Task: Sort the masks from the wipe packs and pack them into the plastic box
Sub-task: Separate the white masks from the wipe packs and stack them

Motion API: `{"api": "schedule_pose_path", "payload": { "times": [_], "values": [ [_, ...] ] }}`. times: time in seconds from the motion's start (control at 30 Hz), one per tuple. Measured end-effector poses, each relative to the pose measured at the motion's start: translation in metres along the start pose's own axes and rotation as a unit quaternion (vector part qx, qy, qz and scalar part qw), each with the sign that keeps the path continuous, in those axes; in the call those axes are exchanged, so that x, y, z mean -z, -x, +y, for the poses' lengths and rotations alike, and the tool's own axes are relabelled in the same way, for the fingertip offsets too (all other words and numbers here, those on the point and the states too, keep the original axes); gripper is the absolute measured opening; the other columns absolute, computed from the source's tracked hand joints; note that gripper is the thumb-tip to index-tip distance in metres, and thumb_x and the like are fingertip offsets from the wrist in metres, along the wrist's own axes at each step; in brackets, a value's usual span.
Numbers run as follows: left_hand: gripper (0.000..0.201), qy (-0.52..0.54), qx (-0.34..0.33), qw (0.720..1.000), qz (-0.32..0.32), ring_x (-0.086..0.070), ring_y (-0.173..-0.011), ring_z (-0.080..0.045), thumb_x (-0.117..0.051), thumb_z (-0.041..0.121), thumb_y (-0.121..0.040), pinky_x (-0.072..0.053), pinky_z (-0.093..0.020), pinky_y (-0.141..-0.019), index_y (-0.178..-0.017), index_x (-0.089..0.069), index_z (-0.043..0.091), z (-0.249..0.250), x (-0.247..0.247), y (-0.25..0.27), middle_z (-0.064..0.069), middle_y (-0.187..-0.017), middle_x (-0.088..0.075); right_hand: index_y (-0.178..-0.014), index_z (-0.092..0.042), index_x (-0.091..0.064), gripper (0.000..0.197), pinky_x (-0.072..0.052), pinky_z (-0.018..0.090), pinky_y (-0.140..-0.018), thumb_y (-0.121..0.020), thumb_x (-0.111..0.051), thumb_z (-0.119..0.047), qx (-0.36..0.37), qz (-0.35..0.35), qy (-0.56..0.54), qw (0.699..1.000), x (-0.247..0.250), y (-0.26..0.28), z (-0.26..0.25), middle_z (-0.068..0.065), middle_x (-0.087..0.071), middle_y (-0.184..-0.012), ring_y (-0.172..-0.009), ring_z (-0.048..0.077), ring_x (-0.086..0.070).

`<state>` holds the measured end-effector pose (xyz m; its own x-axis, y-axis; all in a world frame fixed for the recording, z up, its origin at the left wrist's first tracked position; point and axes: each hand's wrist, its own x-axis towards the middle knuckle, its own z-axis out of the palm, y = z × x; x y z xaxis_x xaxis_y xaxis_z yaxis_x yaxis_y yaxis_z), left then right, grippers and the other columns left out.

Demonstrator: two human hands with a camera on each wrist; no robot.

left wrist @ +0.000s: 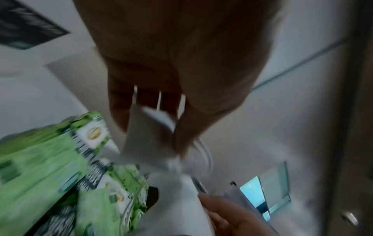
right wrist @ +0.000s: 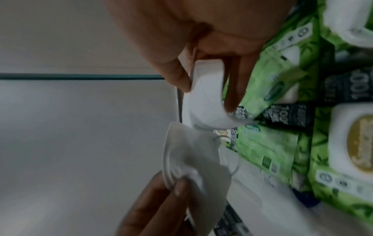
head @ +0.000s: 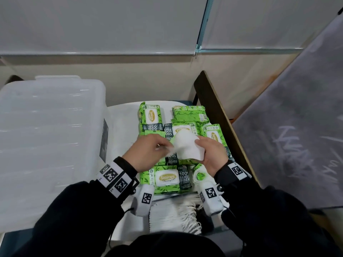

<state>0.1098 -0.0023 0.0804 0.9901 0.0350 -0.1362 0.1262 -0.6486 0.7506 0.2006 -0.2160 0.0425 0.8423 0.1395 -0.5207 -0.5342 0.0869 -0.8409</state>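
Held one white mask (head: 185,145) pinched in left hand (head: 148,151) and right hand (head: 209,154), wipe packs (head: 167,179) unsorted, plastic box (head: 50,145) lidded, nothing seemingly packed.

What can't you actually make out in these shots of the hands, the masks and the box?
- Plastic box, head view: its frosted lid hides whatever is inside.
- White masks between the left hand and right hand: motion blur in both wrist views hides how many there are.
- Mask pile near the body: sleeves and wrist cameras cover part of it.
- Wipe packs: the middle ones sit under the hands.
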Motion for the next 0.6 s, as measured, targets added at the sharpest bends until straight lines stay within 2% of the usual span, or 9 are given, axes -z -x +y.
{"api": "schedule_pose_path", "payload": {
  "times": [0.07,0.13,0.17,0.23,0.3,0.37,0.43,0.53,0.6],
  "values": [
    [0.019,-0.086,-0.044,0.989,-0.113,-0.064,-0.093,-0.003,-0.071,0.022,-0.090,-0.047,-0.023,-0.083,-0.106,-0.079,0.030,0.013,0.005,-0.002,0.016,-0.101,-0.074,-0.106,-0.011,-0.071,0.016,-0.054,0.048,-0.079,-0.090,-0.072,-0.011,0.008,-0.001,0.052,0.999,0.002,-0.001,-0.008,0.016,-0.072,-0.107,-0.091,0.032,-0.067],
    [0.019,-0.115,-0.070,0.982,-0.134,-0.066,-0.086,-0.002,-0.076,0.024,-0.082,-0.053,-0.027,-0.079,-0.099,-0.078,0.032,0.023,0.006,-0.008,0.015,-0.092,-0.074,-0.104,-0.010,-0.073,0.018,-0.053,0.050,-0.080,-0.087,-0.074,-0.014,0.009,-0.025,0.094,0.995,0.003,-0.001,-0.015,0.017,-0.072,-0.105,-0.092,0.033,-0.065],
    [0.016,-0.107,-0.072,0.985,-0.117,-0.066,-0.082,-0.003,-0.077,0.023,-0.080,-0.055,-0.029,-0.077,-0.093,-0.076,0.031,0.027,0.006,-0.012,0.014,-0.085,-0.073,-0.106,-0.008,-0.074,0.018,-0.054,0.046,-0.076,-0.089,-0.073,-0.013,0.010,-0.044,0.108,0.993,0.003,0.002,-0.016,0.016,-0.072,-0.101,-0.089,0.032,-0.064],
    [0.011,-0.087,-0.081,0.991,-0.061,-0.067,-0.078,-0.005,-0.078,0.022,-0.079,-0.056,-0.034,-0.076,-0.085,-0.074,0.030,0.034,0.004,-0.020,0.013,-0.079,-0.072,-0.112,-0.010,-0.074,0.020,-0.054,0.034,-0.060,-0.093,-0.066,-0.007,0.028,-0.080,0.146,0.986,0.002,0.009,-0.019,0.007,-0.072,-0.097,-0.081,0.027,-0.065],
    [0.008,-0.071,-0.084,0.994,-0.013,-0.067,-0.078,-0.006,-0.076,0.023,-0.080,-0.056,-0.035,-0.076,-0.083,-0.073,0.029,0.034,0.003,-0.026,0.013,-0.078,-0.072,-0.114,-0.017,-0.073,0.027,-0.051,0.028,-0.050,-0.095,-0.060,-0.002,0.062,-0.090,0.174,0.979,0.003,0.016,-0.021,-0.005,-0.067,-0.115,-0.088,0.020,-0.064],
    [0.008,-0.066,-0.059,0.995,0.036,-0.064,-0.076,-0.005,-0.071,0.021,-0.081,-0.054,-0.032,-0.074,-0.082,-0.073,0.029,0.029,0.003,-0.030,0.013,-0.077,-0.071,-0.106,-0.017,-0.075,0.028,-0.053,0.031,-0.054,-0.096,-0.055,0.000,0.068,-0.082,0.161,0.981,0.009,0.017,-0.020,-0.006,-0.064,-0.125,-0.099,0.022,-0.062],
    [0.008,-0.061,-0.022,0.992,0.108,-0.063,-0.077,-0.008,-0.068,0.020,-0.082,-0.052,-0.030,-0.075,-0.084,-0.073,0.027,0.022,0.006,-0.032,0.013,-0.077,-0.070,-0.101,-0.012,-0.079,0.033,-0.055,0.036,-0.063,-0.096,-0.049,0.000,0.040,-0.084,0.110,0.989,0.017,0.017,-0.018,0.006,-0.070,-0.125,-0.102,0.029,-0.065],
    [0.006,-0.036,0.006,0.975,0.220,-0.064,-0.076,-0.009,-0.067,0.025,-0.083,-0.052,-0.028,-0.074,-0.085,-0.074,0.025,0.020,0.007,-0.029,0.013,-0.075,-0.069,-0.117,-0.001,-0.074,0.044,-0.061,0.045,-0.072,-0.092,-0.039,0.005,-0.022,-0.095,-0.012,0.995,0.025,0.019,-0.012,0.023,-0.062,-0.134,-0.112,0.039,-0.062],
    [0.009,-0.016,-0.006,0.973,0.230,-0.063,-0.073,-0.004,-0.067,0.030,-0.086,-0.052,-0.026,-0.071,-0.087,-0.075,0.025,0.028,-0.003,-0.027,0.014,-0.074,-0.068,-0.128,0.002,-0.066,0.048,-0.061,0.042,-0.073,-0.090,-0.038,0.013,-0.019,-0.125,-0.024,0.992,0.026,0.022,-0.009,0.022,-0.060,-0.137,-0.121,0.041,-0.061]
  ]
}}
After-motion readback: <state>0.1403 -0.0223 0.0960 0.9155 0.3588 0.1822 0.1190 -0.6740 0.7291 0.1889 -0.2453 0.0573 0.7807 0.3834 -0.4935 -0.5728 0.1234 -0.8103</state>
